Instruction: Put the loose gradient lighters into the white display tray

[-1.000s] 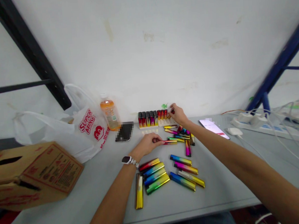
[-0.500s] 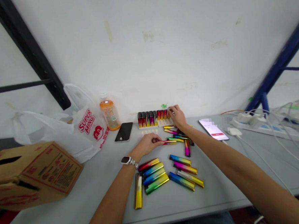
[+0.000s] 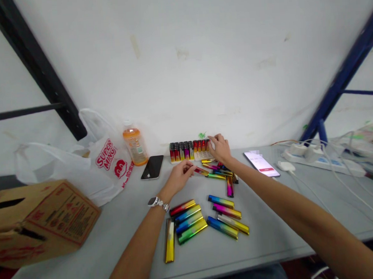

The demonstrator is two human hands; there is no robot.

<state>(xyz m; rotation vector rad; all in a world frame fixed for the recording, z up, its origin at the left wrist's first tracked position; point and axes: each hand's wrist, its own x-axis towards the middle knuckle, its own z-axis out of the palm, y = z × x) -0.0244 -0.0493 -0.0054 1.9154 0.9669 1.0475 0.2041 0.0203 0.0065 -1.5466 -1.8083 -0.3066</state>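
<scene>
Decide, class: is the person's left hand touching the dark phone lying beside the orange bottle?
Apart. The head view shows bare grey table between the left hand and the dark phone.

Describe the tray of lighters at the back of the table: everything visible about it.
The tray is a pale, flat rack, apparently plastic, against the wall. Lighters stand upright in it in tight rows, dark caps up, bodies red, yellow and pink. Its near right part shows bare slots. The right hand rests at its right end, fingers on the rightmost lighters. A black phone lies to its left.
</scene>
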